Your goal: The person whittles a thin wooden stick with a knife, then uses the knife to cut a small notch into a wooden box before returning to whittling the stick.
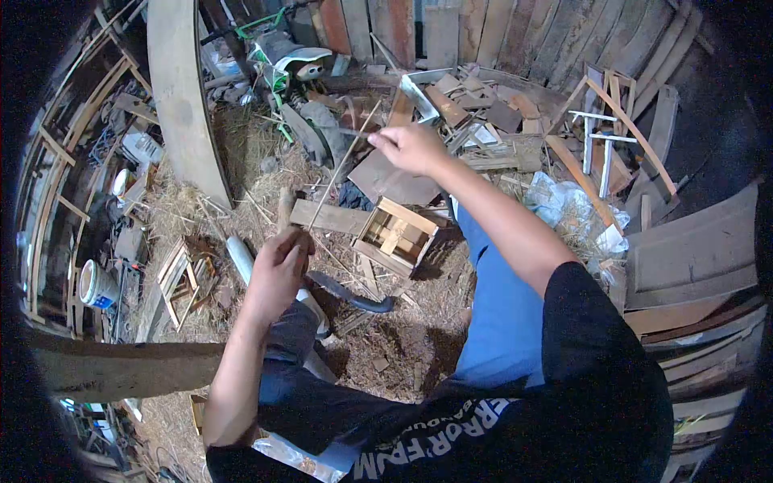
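Observation:
My left hand (pixel 280 259) is closed round the lower end of a thin wooden stick (pixel 342 164), which slants up and to the right. My right hand (pixel 409 148) is raised near the stick's upper end, fingers closed on a thin dark strip (pixel 348 130) that points left across the stick; it looks like a blade, though blur hides its shape. Below and between the hands sits a small wooden crate (pixel 396 237) with wood pieces inside. A curved tool with a black handle (pixel 372 304) lies on the ground between my legs, beside a pale tube (pixel 240 259).
Wood scraps (pixel 459 105) are heaped ahead. Clear plastic bags (pixel 555 197) lie at the right. A green and white bike (pixel 282 60) stands at the back left, near a tall plank (pixel 179 97). A white bucket (pixel 98 284) is at the far left. Straw covers the ground.

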The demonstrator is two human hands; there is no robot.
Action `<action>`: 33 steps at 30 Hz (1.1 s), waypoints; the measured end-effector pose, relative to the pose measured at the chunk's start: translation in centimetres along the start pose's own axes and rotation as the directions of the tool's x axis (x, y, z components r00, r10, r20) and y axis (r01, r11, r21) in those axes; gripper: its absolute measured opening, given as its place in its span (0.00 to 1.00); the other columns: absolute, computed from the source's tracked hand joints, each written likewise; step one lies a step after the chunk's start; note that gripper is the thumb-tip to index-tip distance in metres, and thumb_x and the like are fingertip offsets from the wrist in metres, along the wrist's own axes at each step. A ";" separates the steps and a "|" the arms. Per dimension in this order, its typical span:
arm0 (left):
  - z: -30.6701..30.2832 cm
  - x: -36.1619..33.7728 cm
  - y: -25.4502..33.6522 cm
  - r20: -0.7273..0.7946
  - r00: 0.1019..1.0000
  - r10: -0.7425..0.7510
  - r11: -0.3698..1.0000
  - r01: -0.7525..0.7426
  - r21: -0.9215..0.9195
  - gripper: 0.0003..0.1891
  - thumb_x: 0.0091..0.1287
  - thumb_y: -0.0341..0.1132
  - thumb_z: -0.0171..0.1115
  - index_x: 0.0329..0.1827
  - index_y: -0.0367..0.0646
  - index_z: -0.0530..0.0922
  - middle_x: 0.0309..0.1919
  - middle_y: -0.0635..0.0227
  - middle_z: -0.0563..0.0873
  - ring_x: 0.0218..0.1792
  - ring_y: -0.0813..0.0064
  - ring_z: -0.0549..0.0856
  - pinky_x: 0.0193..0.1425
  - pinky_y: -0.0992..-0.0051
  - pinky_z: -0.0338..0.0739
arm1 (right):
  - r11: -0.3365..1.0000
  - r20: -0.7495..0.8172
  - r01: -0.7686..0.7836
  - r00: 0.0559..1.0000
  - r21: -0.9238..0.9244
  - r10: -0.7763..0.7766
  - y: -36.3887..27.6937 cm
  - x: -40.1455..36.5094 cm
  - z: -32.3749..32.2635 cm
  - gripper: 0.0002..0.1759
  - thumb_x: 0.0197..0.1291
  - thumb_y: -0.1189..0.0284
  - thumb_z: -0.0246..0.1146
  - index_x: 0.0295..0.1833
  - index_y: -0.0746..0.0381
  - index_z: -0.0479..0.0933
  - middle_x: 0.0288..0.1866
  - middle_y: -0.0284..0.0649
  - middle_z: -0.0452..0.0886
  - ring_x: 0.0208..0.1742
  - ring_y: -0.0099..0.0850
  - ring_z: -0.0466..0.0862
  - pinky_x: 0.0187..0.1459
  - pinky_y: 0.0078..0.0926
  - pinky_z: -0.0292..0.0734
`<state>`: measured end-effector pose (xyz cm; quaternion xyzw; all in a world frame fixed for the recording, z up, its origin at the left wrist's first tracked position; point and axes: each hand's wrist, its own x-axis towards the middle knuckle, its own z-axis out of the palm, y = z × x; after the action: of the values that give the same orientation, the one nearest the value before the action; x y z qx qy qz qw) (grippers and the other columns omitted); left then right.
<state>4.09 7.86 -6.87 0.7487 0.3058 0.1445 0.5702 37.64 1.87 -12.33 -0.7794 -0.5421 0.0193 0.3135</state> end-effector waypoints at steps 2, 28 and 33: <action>0.0 -0.6 0.5 -0.009 1.000 -0.011 1.000 0.011 -0.020 0.10 0.83 0.34 0.53 0.43 0.39 0.78 0.29 0.79 0.74 0.29 0.86 0.71 0.31 0.80 0.64 | 0.974 -0.023 0.227 0.974 -0.005 -0.227 -1.3 -2.7 1.3 0.31 0.75 0.41 0.54 0.34 0.56 0.84 0.28 0.49 0.86 0.33 0.51 0.89 0.36 0.51 0.81; 1.1 2.9 1.5 -0.040 0.991 0.130 0.987 -0.126 0.096 0.08 0.81 0.29 0.51 0.44 0.38 0.78 0.27 0.74 0.73 0.29 0.83 0.71 0.33 0.76 0.66 | 0.900 -0.317 -0.121 0.909 0.419 0.270 -0.1 0.1 0.3 0.35 0.78 0.41 0.51 0.42 0.63 0.84 0.32 0.54 0.86 0.38 0.52 0.87 0.44 0.48 0.78; 1.3 3.4 1.2 -0.036 0.991 0.125 0.987 -0.120 0.109 0.07 0.81 0.29 0.52 0.44 0.38 0.77 0.27 0.75 0.73 0.29 0.84 0.72 0.31 0.76 0.66 | 0.936 -0.267 -0.066 0.949 0.345 0.165 -1.6 -0.1 0.3 0.31 0.78 0.44 0.53 0.42 0.62 0.84 0.34 0.52 0.86 0.38 0.52 0.88 0.41 0.47 0.79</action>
<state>7.83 8.77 -6.62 0.7922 0.2787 0.1788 0.5126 36.20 2.33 -11.83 -0.7406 -0.4314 0.0136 0.5150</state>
